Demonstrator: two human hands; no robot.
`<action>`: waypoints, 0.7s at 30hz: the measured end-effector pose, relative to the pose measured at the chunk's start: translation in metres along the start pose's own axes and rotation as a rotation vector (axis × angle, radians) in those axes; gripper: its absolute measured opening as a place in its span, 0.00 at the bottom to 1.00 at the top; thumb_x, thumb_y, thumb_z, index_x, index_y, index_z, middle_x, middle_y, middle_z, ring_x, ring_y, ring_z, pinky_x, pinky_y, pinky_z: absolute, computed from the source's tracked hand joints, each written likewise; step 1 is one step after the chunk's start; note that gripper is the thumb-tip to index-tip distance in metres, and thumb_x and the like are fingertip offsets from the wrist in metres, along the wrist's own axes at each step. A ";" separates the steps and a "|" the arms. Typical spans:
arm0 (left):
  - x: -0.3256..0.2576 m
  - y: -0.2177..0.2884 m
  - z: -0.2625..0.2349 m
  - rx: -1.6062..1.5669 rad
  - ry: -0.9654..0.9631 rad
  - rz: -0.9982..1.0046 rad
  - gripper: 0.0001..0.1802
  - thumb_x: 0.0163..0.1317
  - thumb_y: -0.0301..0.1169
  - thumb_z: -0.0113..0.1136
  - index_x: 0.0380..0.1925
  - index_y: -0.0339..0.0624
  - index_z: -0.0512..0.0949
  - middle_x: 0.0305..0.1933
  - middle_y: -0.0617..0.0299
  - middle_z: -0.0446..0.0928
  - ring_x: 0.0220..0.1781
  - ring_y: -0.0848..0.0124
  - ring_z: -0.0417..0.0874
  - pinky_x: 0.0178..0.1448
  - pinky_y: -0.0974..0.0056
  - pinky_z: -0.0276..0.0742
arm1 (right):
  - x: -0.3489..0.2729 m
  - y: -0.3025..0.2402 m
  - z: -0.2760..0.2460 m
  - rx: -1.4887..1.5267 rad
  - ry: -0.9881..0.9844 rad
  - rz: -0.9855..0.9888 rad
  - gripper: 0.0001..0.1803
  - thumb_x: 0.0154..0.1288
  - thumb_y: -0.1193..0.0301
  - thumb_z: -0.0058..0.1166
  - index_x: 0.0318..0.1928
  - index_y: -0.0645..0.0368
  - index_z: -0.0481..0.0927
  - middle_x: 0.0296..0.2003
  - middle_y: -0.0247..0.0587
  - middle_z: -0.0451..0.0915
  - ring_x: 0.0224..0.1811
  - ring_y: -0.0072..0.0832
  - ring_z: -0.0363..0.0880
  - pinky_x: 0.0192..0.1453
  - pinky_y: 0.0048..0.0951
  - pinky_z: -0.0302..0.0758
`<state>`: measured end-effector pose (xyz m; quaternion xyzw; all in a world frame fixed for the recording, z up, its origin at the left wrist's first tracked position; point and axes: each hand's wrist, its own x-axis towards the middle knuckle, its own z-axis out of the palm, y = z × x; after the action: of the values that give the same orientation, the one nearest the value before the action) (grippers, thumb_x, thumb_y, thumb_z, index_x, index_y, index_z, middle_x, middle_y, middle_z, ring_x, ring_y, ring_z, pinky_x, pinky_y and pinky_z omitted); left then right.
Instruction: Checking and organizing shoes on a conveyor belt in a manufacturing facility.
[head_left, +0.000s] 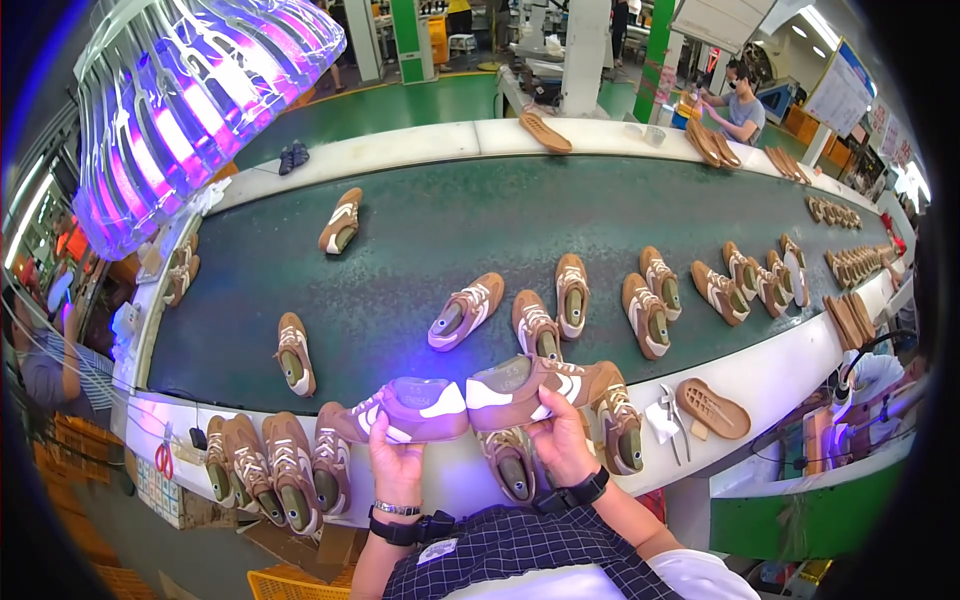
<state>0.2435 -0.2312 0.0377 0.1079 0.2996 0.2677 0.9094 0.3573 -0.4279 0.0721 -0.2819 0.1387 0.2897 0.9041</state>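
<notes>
Brown and white, one shoe is gripped in the left hand and a second shoe in the right hand, a thumb against the side of each, the two raised heel to heel, touching or nearly so, above the near white ledge. The step in hand looks like a comparison of the two heels; the next move probably calls for a firm hold on both and clearance from the shoes close beneath. Left along that ledge stands a row of shoes; to the right lies a loose sole. Beyond, more shoes dot the dark green belt, crowding together toward the far right. Across it, past the far white ledge, is a co-worker.
</notes>
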 end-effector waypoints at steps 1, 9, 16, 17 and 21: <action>0.000 0.000 0.000 -0.001 -0.002 -0.001 0.22 0.62 0.34 0.57 0.56 0.44 0.71 0.57 0.60 0.75 0.60 0.62 0.74 0.65 0.51 0.69 | 0.001 0.002 -0.003 0.000 0.004 -0.007 0.19 0.62 0.73 0.55 0.53 0.60 0.72 0.49 0.39 0.78 0.53 0.31 0.76 0.63 0.39 0.71; -0.001 -0.003 0.006 0.006 0.021 -0.021 0.20 0.65 0.36 0.52 0.55 0.42 0.71 0.56 0.59 0.75 0.59 0.63 0.75 0.64 0.53 0.71 | 0.003 0.005 -0.010 0.009 0.038 -0.003 0.21 0.62 0.75 0.55 0.56 0.59 0.69 0.51 0.38 0.76 0.55 0.30 0.74 0.64 0.37 0.69; -0.007 -0.002 0.012 0.017 0.012 0.042 0.19 0.63 0.34 0.55 0.54 0.42 0.72 0.54 0.59 0.76 0.57 0.64 0.76 0.64 0.54 0.71 | -0.003 0.005 -0.005 -0.085 -0.012 -0.061 0.21 0.63 0.72 0.53 0.56 0.60 0.70 0.51 0.38 0.77 0.54 0.31 0.76 0.63 0.39 0.71; -0.006 -0.001 0.010 0.016 0.019 0.035 0.19 0.63 0.33 0.56 0.53 0.42 0.72 0.54 0.59 0.76 0.56 0.64 0.76 0.64 0.54 0.71 | -0.006 0.003 -0.001 -0.088 -0.013 -0.060 0.21 0.63 0.72 0.53 0.56 0.60 0.70 0.51 0.38 0.77 0.54 0.31 0.76 0.63 0.39 0.71; -0.008 -0.001 0.011 0.031 0.023 0.025 0.19 0.62 0.32 0.58 0.52 0.42 0.72 0.53 0.60 0.76 0.56 0.64 0.76 0.64 0.54 0.71 | -0.009 0.001 0.000 -0.129 -0.006 -0.040 0.20 0.63 0.73 0.54 0.56 0.60 0.70 0.51 0.38 0.77 0.53 0.31 0.76 0.63 0.38 0.70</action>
<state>0.2449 -0.2371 0.0502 0.1229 0.3128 0.2757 0.9006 0.3493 -0.4316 0.0754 -0.3413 0.1115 0.2807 0.8901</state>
